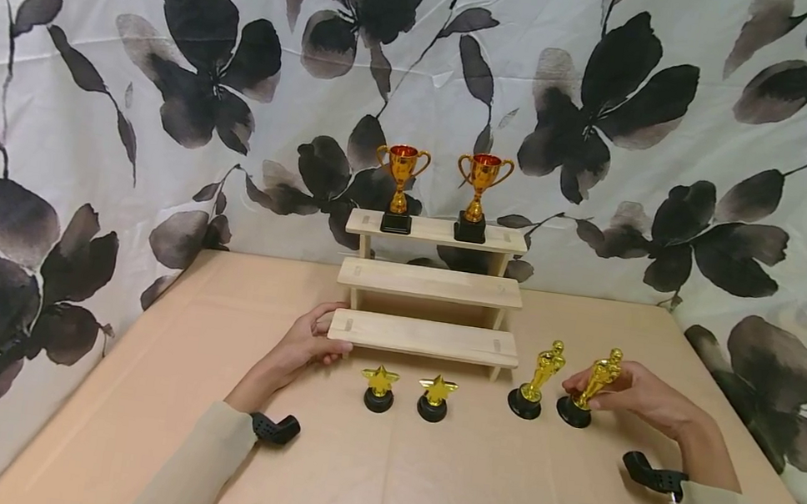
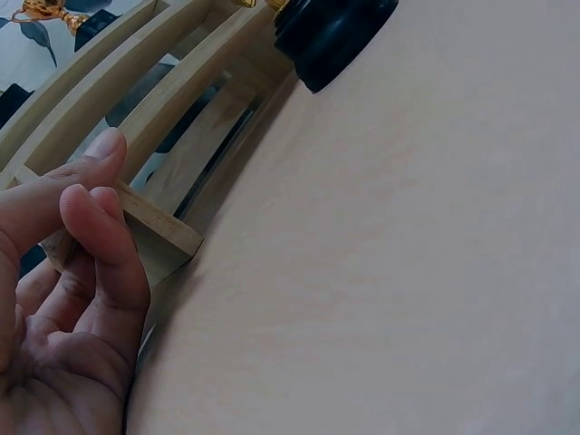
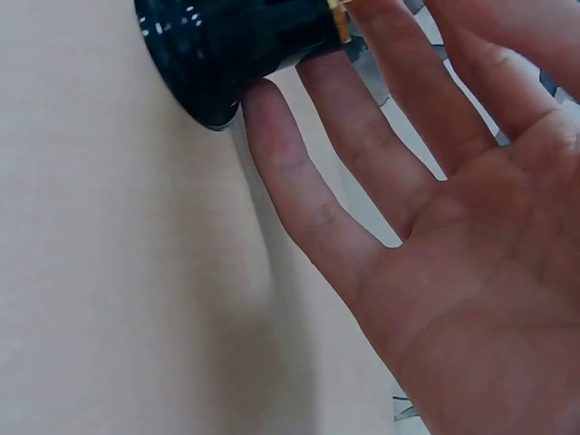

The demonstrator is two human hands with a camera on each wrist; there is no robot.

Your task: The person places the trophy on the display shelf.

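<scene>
A three-tier wooden stand (image 1: pixel 425 338) rises in steps at the middle of the table. My left hand (image 1: pixel 297 345) grips the left end of its lowest step, thumb in front and fingers curled behind; the left wrist view shows this hand (image 2: pixel 82 272) against the wooden end. At the right, my right hand (image 1: pixel 646 395) pinches a gold figure statuette (image 1: pixel 598 377) low on its body. Its black round base (image 3: pixel 240 50) meets the fingertips in the right wrist view, where its upper part is out of frame. A matching statuette (image 1: pixel 543 372) stands just left of it.
Two gold cup trophies, one on the left (image 1: pixel 401 176) and one on the right (image 1: pixel 482 186), stand on the top step. Two star trophies, a left one (image 1: pixel 379 385) and a right one (image 1: pixel 435 395), stand before the stand. A floral cloth (image 1: pixel 430 37) hangs behind the table.
</scene>
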